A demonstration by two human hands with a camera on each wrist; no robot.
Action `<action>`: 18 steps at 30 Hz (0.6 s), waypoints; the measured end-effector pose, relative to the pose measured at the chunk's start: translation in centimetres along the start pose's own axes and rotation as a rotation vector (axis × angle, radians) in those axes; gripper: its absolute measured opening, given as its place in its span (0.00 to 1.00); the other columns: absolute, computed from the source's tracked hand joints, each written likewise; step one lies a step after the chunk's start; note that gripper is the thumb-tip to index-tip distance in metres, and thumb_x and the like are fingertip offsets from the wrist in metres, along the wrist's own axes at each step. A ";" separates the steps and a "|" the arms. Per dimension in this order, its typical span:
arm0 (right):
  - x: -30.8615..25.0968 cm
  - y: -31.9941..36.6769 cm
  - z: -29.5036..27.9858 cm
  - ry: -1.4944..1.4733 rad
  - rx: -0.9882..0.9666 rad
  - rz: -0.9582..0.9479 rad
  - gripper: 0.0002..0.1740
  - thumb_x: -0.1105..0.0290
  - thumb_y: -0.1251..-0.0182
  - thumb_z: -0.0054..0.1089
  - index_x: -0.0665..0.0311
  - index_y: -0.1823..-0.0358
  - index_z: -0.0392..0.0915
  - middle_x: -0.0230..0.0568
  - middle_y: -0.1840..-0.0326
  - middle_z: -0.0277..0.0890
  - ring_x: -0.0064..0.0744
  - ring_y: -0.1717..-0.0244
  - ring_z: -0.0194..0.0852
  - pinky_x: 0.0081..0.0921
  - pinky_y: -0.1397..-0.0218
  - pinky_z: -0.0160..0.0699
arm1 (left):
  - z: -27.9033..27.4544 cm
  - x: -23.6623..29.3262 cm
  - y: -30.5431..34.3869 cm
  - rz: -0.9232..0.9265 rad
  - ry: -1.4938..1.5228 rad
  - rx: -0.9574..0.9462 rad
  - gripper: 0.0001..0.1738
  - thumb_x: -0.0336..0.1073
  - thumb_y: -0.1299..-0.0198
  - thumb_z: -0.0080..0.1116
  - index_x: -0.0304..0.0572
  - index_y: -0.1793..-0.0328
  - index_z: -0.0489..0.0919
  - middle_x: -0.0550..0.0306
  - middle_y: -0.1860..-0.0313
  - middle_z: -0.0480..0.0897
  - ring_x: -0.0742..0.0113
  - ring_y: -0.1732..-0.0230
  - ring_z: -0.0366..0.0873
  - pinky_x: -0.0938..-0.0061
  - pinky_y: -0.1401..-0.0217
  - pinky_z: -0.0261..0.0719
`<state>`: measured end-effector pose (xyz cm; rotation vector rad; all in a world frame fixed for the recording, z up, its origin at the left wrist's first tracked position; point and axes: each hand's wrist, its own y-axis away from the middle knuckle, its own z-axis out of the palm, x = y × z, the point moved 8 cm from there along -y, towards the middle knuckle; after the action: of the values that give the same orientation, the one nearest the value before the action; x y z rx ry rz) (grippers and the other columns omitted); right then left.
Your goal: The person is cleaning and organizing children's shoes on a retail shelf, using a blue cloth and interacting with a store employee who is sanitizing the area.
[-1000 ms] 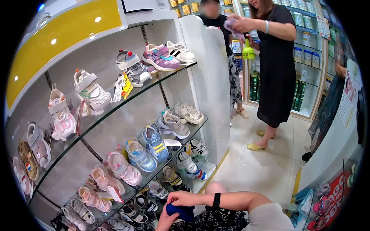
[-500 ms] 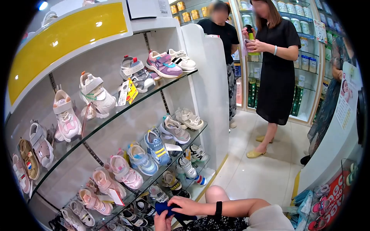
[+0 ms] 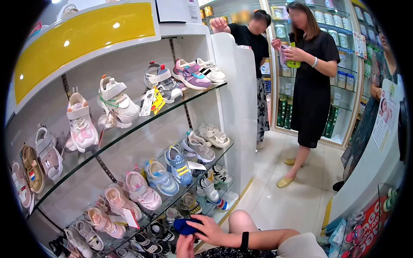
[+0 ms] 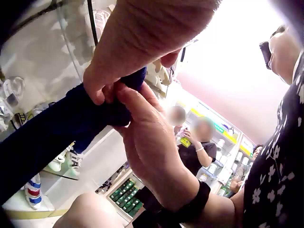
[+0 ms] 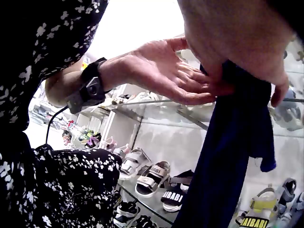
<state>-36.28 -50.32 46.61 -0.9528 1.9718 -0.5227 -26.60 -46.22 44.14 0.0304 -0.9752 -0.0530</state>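
A dark blue cloth [image 3: 186, 226] is between my two hands, low in front of the shoe shelves. Its long end [image 5: 221, 156] hangs down in the right wrist view, with a shorter flap beside it. My right hand [image 3: 211, 232], black band on the wrist, lies over the cloth's top and pinches it between thumb and fingers in the left wrist view. Below it is my left hand [image 3: 185, 246]. In the right wrist view its palm faces up, fingers nearly straight, fingertips at the cloth's edge and thumb held apart.
Glass shelves [image 3: 129, 129] with many small children's shoes rise at the left. A white panel [image 3: 234, 107] closes their end. Two people stand beyond; one in a black dress [image 3: 312, 99] holds a green spray bottle [image 3: 294, 60]. A white display stand [image 3: 365, 159] borders the right side.
The cloth has shifted left and up from my lap toward the shelves. My right hand's fingers have spread over it. Behind, one person has raised a hand; the other has brought the bottle chest-high.
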 end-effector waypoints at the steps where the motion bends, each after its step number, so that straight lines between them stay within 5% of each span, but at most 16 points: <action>1: -0.1 -0.2 -0.6 0.031 0.019 0.013 0.30 0.71 0.48 0.58 0.52 0.39 0.67 0.46 0.38 0.59 0.48 0.41 0.59 0.42 0.40 0.59 | 0.4 0.2 0.1 0.026 0.007 -0.031 0.19 0.31 0.38 0.48 0.37 0.40 0.67 0.59 0.50 0.74 0.73 0.54 0.71 0.77 0.50 0.68; 5: -0.5 -0.9 -1.5 0.167 0.057 -0.022 0.29 0.72 0.50 0.58 0.52 0.42 0.70 0.45 0.43 0.64 0.45 0.44 0.61 0.39 0.44 0.61 | 0.2 0.1 0.3 0.058 -0.029 -0.006 0.23 0.31 0.39 0.50 0.37 0.37 0.64 0.59 0.48 0.73 0.73 0.50 0.69 0.78 0.47 0.66; 8: 0.5 -1.2 -0.1 -0.039 -0.060 0.019 0.29 0.70 0.49 0.60 0.57 0.42 0.70 0.45 0.43 0.63 0.47 0.43 0.60 0.37 0.41 0.59 | 0.4 0.2 0.7 0.070 -0.054 0.002 0.26 0.31 0.40 0.51 0.36 0.36 0.63 0.58 0.46 0.72 0.71 0.47 0.69 0.78 0.46 0.66; 17: -0.1 -1.1 -1.1 -0.310 0.070 0.125 0.30 0.68 0.46 0.59 0.62 0.39 0.65 0.46 0.41 0.60 0.46 0.39 0.57 0.35 0.36 0.57 | 2.1 0.1 0.8 0.113 -0.127 -0.096 0.27 0.30 0.41 0.51 0.36 0.35 0.61 0.57 0.45 0.71 0.69 0.46 0.69 0.77 0.45 0.66; 18: 0.5 -0.8 -0.8 -0.355 0.071 0.156 0.30 0.70 0.45 0.58 0.61 0.39 0.65 0.45 0.40 0.59 0.45 0.38 0.57 0.34 0.36 0.57 | 1.7 -0.5 0.5 0.076 -0.132 -0.120 0.31 0.29 0.41 0.51 0.34 0.32 0.57 0.53 0.40 0.68 0.65 0.40 0.66 0.74 0.39 0.63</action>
<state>-36.76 -51.21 47.30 -0.7795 1.6790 -0.3084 -28.23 -45.73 44.71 -0.1216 -1.1025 -0.0440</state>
